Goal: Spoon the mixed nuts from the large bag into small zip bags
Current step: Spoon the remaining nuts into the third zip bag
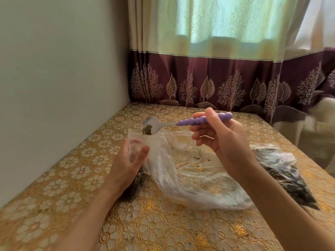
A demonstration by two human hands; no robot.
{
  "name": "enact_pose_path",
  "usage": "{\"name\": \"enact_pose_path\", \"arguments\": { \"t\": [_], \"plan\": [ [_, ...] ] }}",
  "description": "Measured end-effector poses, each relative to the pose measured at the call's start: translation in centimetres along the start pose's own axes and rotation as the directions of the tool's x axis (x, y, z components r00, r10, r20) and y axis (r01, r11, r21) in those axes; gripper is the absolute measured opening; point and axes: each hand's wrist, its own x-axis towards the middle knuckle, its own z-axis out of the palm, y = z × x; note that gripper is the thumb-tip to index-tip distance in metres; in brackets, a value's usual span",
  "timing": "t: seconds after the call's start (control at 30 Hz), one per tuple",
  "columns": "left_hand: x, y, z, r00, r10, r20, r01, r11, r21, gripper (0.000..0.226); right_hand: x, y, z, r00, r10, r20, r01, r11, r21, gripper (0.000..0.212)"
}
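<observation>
Purple-handled spoon (181, 122), pinched in my right hand (223, 140), hovers with nuts (147, 131) over the small zip bag (139, 142) my left hand (126, 160) grips at centre frame; its floppy mouth could fold, spilling nuts onto the table (72, 178).

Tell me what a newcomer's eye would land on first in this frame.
The purple-handled spoon at centre, pinched by the right hand, its bowl carrying a few nuts above the small zip bag that the left hand holds open. A crumpled large clear bag sprawls over the gold floral tablecloth below.
</observation>
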Motion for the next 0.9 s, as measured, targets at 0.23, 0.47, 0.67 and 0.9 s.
{"name": "enact_pose_path", "arguments": {
  "t": [0.23, 0.47, 0.67, 0.9],
  "plan": [
    [0.1, -0.1, 0.0, 0.999, -0.013, -0.041, 0.013, 1.000, 0.000, 0.073, -0.5, 0.5, 0.4, 0.993, -0.009, 0.118, 0.017, 0.998, -0.068, 0.022],
    [0.1, -0.1, 0.0, 0.997, 0.003, -0.071, -0.005, 1.000, -0.028, 0.078, 0.0, 1.9, -2.1, 0.979, -0.012, -0.201, 0.016, 1.000, 0.014, 0.036],
    [0.1, 0.0, 0.2, 0.996, -0.005, -0.090, 0.007, 1.000, 0.028, 0.081, -0.1, 5.4, -3.6, 0.940, 0.039, -0.338, -0.120, 0.967, -0.223, 0.030],
    [0.3, -0.8, 0.0, 1.000, -0.021, -0.018, 0.023, 0.991, 0.130, 0.106, 0.3, 7.1, -2.5, 0.956, 0.147, -0.254, -0.213, 0.943, -0.256, 0.033]
  ]
}}
